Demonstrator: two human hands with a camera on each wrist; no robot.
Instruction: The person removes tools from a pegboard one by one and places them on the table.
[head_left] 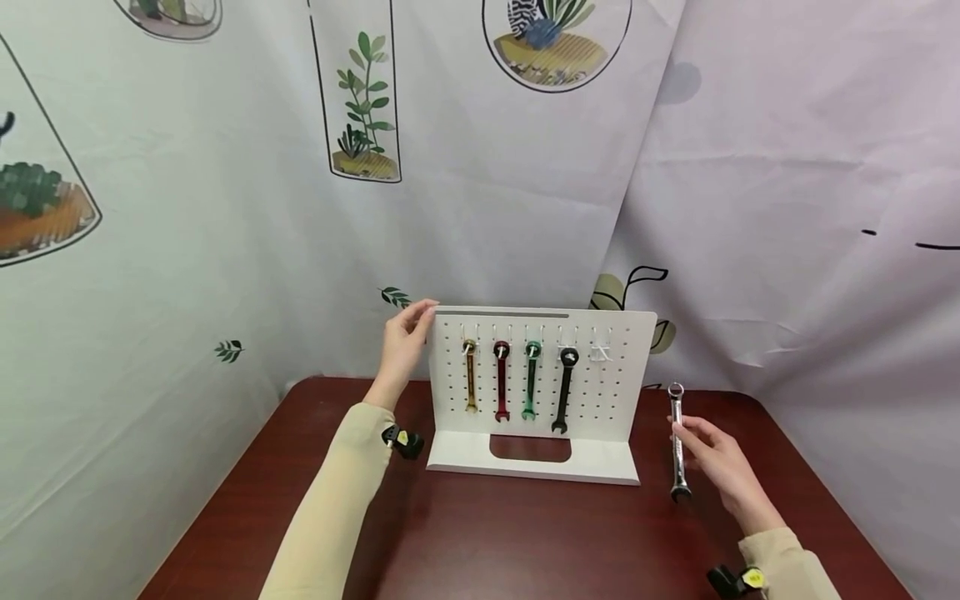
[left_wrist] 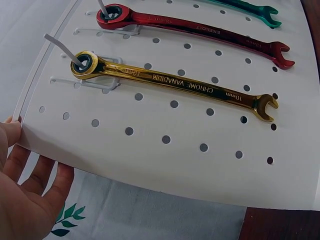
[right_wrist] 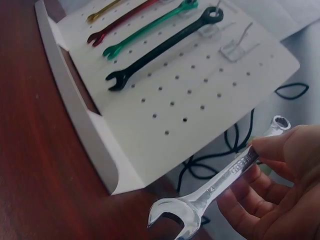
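A silver combination wrench is pinched by my right hand, its ring end up and its open end down, to the right of a white pegboard stand. My left hand grips the board's upper left corner. On the board's hooks hang a gold wrench, a red wrench, a green wrench and a black wrench, side by side. Right of the black one, a white hook carries nothing.
The pegboard stands on a dark red-brown table. Behind it hangs a pale cloth printed with plants. Its base has a cut-out slot at the front.
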